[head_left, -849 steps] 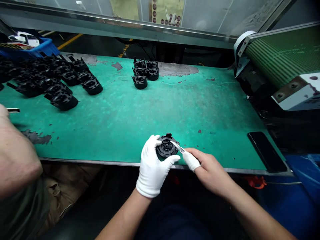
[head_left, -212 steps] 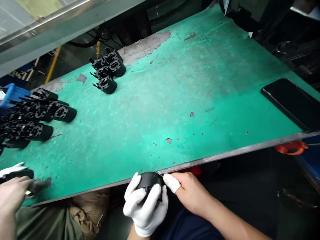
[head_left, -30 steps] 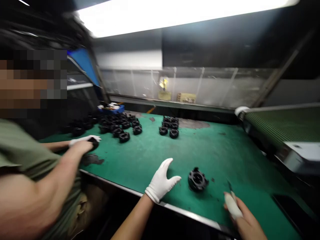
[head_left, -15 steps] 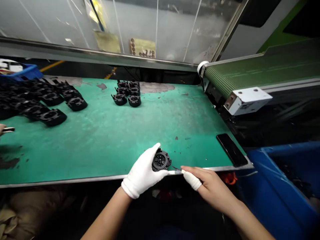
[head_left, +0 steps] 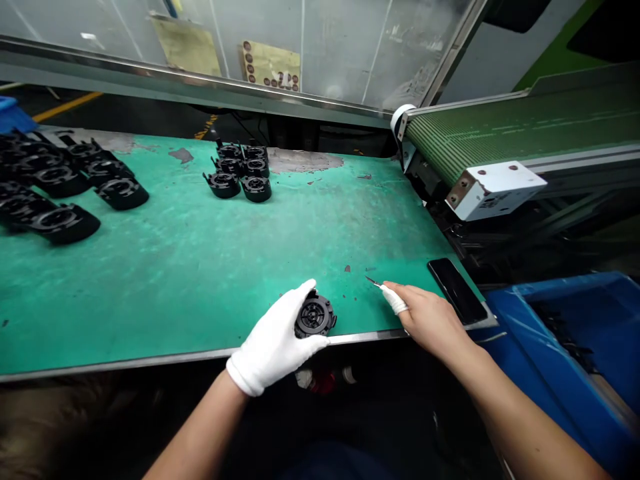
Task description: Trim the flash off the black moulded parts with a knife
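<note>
My left hand (head_left: pixel 275 340), in a white glove, grips a round black plastic part (head_left: pixel 315 316) at the table's front edge. The part's ringed, spoked face is turned up toward me. To the right, my right hand (head_left: pixel 425 310) is closed on a small thin-bladed knife (head_left: pixel 373 282), whose tip points up and left over the green table. White covering wraps my right thumb; the rest of that hand is bare. Most of the knife's handle is hidden in my fingers. Blade and black part are apart.
Similar black parts (head_left: pixel 256 188) stand grouped at the table's back, with several more (head_left: pixel 65 223) at the left. A phone (head_left: pixel 457 290) lies near the right edge of the green table (head_left: pixel 175 280). Beyond are a conveyor (head_left: pixel 500 113) and a blue bin (head_left: pixel 530 360).
My right hand has moved up and away from the black part, taking the knife over the table. My left hand still holds the part. The view has shifted slightly.
</note>
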Demonstrator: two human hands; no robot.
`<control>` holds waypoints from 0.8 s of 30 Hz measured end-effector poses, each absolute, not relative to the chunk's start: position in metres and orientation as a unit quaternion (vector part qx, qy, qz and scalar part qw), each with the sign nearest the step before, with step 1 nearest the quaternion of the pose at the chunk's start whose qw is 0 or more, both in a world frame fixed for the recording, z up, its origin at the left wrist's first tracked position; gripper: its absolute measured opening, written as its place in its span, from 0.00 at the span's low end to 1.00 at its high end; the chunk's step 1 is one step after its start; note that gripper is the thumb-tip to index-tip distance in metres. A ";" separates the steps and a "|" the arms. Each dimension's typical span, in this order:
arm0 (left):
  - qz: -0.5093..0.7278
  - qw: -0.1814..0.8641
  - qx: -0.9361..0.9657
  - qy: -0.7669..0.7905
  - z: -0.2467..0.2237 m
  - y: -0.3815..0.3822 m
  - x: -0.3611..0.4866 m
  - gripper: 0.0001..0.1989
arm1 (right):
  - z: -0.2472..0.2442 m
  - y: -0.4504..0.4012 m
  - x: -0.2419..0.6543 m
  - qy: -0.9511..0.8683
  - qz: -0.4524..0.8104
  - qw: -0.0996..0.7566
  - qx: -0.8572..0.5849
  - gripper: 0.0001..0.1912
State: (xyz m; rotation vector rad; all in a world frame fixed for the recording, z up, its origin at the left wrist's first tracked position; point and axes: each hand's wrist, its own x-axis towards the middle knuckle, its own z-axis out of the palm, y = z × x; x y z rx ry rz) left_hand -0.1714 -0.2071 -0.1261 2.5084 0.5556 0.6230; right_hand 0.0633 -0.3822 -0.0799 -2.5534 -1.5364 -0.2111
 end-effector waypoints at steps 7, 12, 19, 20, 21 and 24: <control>0.178 0.204 0.944 0.187 -0.084 -0.132 -0.215 0.30 | -0.096 -0.385 0.053 -0.573 0.014 0.221 -0.789 0.20; 0.321 0.282 0.867 0.255 -0.095 -0.140 -0.221 0.48 | -0.098 -0.374 0.042 -0.588 0.049 0.244 -0.770 0.21; 0.352 0.287 0.848 0.275 -0.130 -0.184 -0.173 0.52 | -0.066 -0.332 0.015 -0.665 0.017 0.152 -0.731 0.19; 0.352 0.284 0.847 0.279 -0.130 -0.184 -0.172 0.51 | -0.063 -0.326 0.015 -0.670 0.005 0.130 -0.731 0.19; 0.350 0.284 0.848 0.280 -0.130 -0.183 -0.172 0.51 | -0.060 -0.320 0.015 -0.674 -0.005 0.109 -0.730 0.19; 0.345 0.287 0.848 0.282 -0.129 -0.181 -0.175 0.50 | -0.052 -0.306 0.028 -0.676 -0.024 0.049 -0.735 0.18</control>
